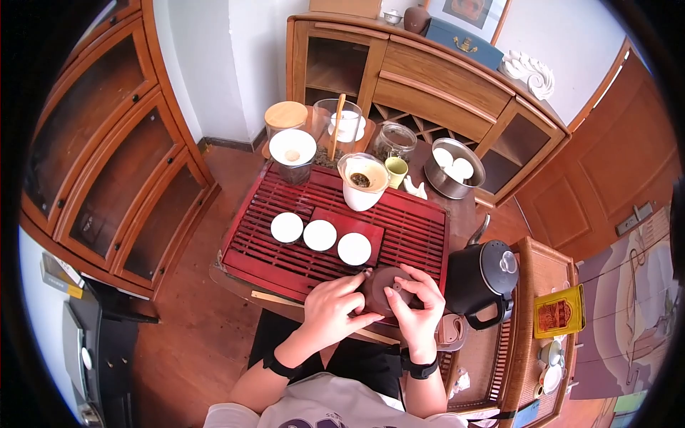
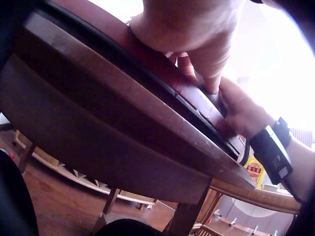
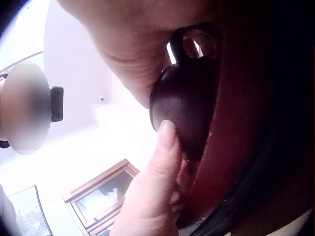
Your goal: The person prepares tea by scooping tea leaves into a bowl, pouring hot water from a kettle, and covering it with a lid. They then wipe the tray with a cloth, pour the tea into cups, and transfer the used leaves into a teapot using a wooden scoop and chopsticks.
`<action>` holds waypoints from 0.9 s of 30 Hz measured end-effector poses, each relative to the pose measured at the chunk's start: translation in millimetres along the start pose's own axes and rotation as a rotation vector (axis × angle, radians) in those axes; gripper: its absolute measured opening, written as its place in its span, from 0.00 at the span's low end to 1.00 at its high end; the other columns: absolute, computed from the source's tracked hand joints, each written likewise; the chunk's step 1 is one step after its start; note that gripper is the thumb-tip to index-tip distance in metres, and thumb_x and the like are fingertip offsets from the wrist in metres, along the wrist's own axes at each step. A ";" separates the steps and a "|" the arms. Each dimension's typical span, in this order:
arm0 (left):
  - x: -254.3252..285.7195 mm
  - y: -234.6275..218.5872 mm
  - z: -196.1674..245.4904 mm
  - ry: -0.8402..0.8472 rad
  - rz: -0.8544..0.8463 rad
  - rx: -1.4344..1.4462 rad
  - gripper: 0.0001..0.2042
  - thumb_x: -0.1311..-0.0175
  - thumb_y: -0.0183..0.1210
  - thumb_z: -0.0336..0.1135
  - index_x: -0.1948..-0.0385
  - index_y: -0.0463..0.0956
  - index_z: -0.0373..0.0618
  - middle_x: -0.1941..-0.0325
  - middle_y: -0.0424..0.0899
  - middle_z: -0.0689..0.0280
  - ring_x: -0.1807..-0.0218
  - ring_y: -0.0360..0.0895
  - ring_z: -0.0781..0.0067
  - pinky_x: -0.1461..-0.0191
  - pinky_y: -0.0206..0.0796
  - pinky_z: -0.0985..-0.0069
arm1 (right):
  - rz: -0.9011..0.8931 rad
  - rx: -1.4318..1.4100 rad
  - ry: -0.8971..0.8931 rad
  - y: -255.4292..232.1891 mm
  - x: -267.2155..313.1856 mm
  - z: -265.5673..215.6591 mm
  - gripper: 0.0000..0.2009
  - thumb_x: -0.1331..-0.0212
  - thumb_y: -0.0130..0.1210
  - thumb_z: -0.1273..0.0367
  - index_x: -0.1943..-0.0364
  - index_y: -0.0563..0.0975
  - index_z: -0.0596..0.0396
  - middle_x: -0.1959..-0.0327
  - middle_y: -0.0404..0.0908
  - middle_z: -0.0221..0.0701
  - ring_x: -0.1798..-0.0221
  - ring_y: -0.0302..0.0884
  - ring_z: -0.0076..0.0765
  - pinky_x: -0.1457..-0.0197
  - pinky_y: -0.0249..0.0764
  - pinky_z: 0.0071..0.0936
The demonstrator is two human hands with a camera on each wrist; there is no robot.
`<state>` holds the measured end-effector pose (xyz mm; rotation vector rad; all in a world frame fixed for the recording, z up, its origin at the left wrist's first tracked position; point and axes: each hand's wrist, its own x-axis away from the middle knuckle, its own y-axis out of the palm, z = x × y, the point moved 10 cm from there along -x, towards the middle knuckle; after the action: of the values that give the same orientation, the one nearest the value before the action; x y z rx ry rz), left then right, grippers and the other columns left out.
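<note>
A dark brown clay teapot [image 1: 385, 285] is at the front edge of the red slatted tea tray [image 1: 285, 267], between both hands. My left hand [image 1: 330, 307] holds its left side, fingers bent against the body. With my right hand [image 1: 421, 307] I grip the right side, thumb lying over the top by the lid knob. In the right wrist view, the round teapot body [image 3: 182, 103] has its looped handle by my right hand [image 3: 123, 39], and a digit of my left hand [image 3: 150, 191] touches it. The left wrist view mostly hides the pot behind my left hand [image 2: 192, 29].
Three white cups [image 1: 320, 235] sit on the tray, behind them a white pitcher [image 1: 358, 198] with a strainer. Glass jars [image 1: 394, 141] and a metal bowl [image 1: 454, 178] stand farther back. A black kettle [image 1: 479, 282] is close on the right, beside a clay piece [image 1: 451, 329].
</note>
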<state>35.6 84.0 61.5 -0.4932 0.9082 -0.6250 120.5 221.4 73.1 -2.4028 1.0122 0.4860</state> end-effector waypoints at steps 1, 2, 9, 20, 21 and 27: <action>0.0 -0.3 0.0 -0.004 -0.003 0.001 0.22 0.57 0.73 0.49 0.88 0.68 0.48 0.47 0.84 0.60 0.63 0.83 0.67 0.64 0.72 0.71 | 0.015 0.023 0.009 0.0 -0.7 -0.3 0.11 0.55 0.71 0.74 0.64 0.85 0.60 0.51 0.83 0.42 0.51 0.83 0.40 0.46 0.78 0.33; -0.2 -0.3 -0.1 -0.006 -0.005 0.004 0.22 0.57 0.73 0.49 0.88 0.68 0.48 0.47 0.84 0.60 0.63 0.83 0.67 0.64 0.72 0.71 | 0.014 0.025 0.012 1.4 -1.5 -0.4 0.11 0.55 0.71 0.74 0.64 0.85 0.60 0.51 0.83 0.42 0.51 0.83 0.40 0.46 0.78 0.33; -1.9 -2.0 -0.3 0.002 0.026 0.018 0.22 0.60 0.74 0.48 0.89 0.67 0.47 0.47 0.84 0.60 0.65 0.82 0.65 0.66 0.72 0.71 | 0.075 0.083 -0.079 -0.5 2.7 -6.6 0.09 0.52 0.69 0.75 0.66 0.84 0.61 0.53 0.85 0.43 0.51 0.84 0.43 0.46 0.79 0.33; -0.4 0.1 -3.7 -0.024 0.045 0.029 0.24 0.63 0.76 0.48 0.89 0.66 0.48 0.47 0.84 0.61 0.65 0.82 0.63 0.65 0.71 0.70 | 0.068 0.009 -0.165 -3.2 1.4 -6.1 0.10 0.51 0.69 0.74 0.64 0.84 0.60 0.55 0.87 0.41 0.46 0.82 0.47 0.36 0.72 0.44; 0.3 0.8 -3.6 -0.022 0.039 0.034 0.24 0.63 0.76 0.48 0.89 0.66 0.48 0.47 0.84 0.61 0.65 0.82 0.63 0.65 0.71 0.70 | 0.069 0.004 -0.169 -3.2 1.1 -6.4 0.10 0.51 0.70 0.73 0.64 0.84 0.59 0.56 0.87 0.40 0.46 0.82 0.47 0.36 0.71 0.45; 0.6 2.5 -5.3 -0.043 0.026 0.025 0.25 0.63 0.77 0.46 0.89 0.64 0.47 0.46 0.84 0.59 0.64 0.82 0.64 0.64 0.70 0.71 | 0.055 0.049 -0.202 -2.4 1.4 -8.4 0.11 0.53 0.71 0.71 0.65 0.85 0.59 0.56 0.87 0.38 0.46 0.82 0.46 0.36 0.72 0.44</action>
<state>32.1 84.6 56.8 -0.4703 0.8641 -0.5996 124.3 217.3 80.0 -2.2351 0.9910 0.6997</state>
